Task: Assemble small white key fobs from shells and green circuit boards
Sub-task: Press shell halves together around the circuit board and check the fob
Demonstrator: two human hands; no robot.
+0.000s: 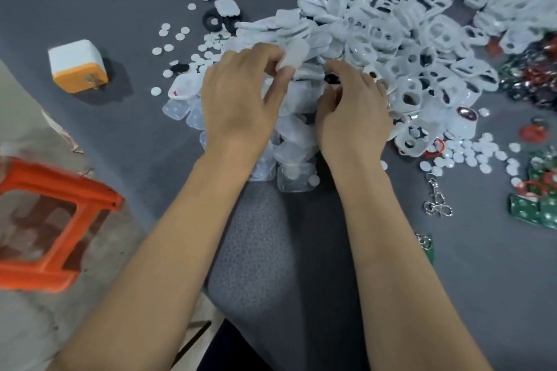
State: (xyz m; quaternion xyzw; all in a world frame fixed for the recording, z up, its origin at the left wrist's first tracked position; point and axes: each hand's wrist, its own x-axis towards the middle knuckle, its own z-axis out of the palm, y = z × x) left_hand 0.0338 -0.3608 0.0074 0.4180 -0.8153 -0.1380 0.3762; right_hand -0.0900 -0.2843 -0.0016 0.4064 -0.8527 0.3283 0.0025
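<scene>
left hand [241,99]: sat at the centre of the frame, fingers curled, its grip pinching a pale shell piece [294,54] at the fingertips, lifted just above the heap.
right hand [352,111]: lay just beside the left, fingers curled down around a small dark part [331,79]; what the part was, blur left unclear.
shells: a heap of white shells [391,24] filled the upper right of the frame; flatter clear halves [297,179] lay stacked under and between the two wrists.
circuit boards: green circuit boards [533,211] lay at the right edge of the frame, well apart from both hands, with more among red rings higher up that edge.
small parts: white discs [470,153] were scattered right of centre and again upper left of the hands; metal clips [437,205] lay lower right.
other things: an orange and white block [78,66] stood at the left on the grey bench [135,135]; an orange stool [57,220] showed at the lower left.
step in hand: it looked like fitting the dark part to the held shell, both hands meeting over the pile; no board was visibly in either hand.
next move: likely called for aligning the two pieces squarely before pressing, then reaching to the right edge for a board.
</scene>
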